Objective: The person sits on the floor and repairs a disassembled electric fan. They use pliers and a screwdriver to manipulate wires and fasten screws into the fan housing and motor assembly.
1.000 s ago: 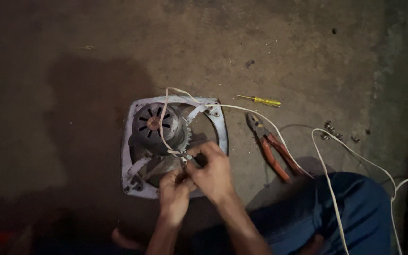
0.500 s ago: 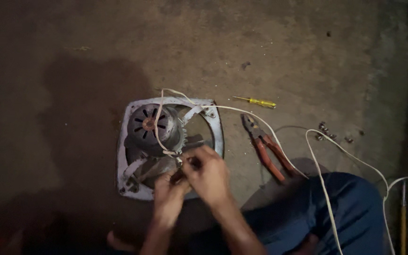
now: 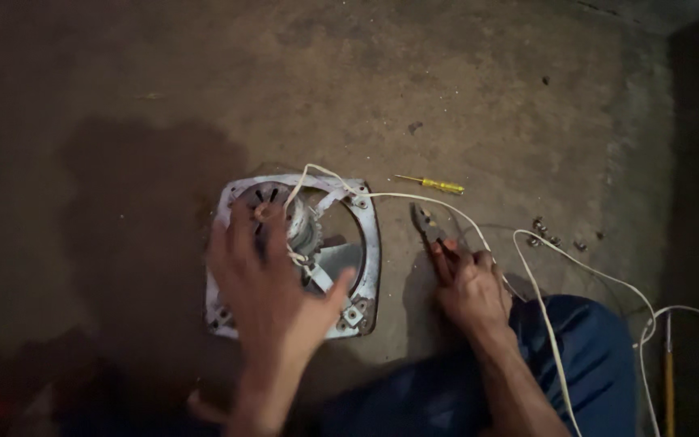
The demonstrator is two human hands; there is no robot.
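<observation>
A white square fan frame point(image 3: 370, 243) with a grey motor point(image 3: 307, 231) at its centre lies flat on the concrete floor. My left hand point(image 3: 264, 283) is spread over the motor and the frame's left half, fingers apart, holding nothing. My right hand point(image 3: 472, 290) is to the right of the frame, curled around the red handles of a pair of pliers point(image 3: 425, 225) that lies on the floor, jaws pointing away from me. A white cable point(image 3: 545, 324) runs from the motor past my right hand and across my blue trouser leg point(image 3: 592, 356).
A small yellow-handled screwdriver point(image 3: 437, 186) lies beyond the pliers. Several loose screws point(image 3: 545, 235) sit on the floor at the right. A long tool with a yellow handle point(image 3: 667, 368) lies at the right edge near a dark wall.
Both hands were together at the wires on the frame's near side. My right hand has moved right onto the pliers, and my left hand has opened and shifted up over the motor.
</observation>
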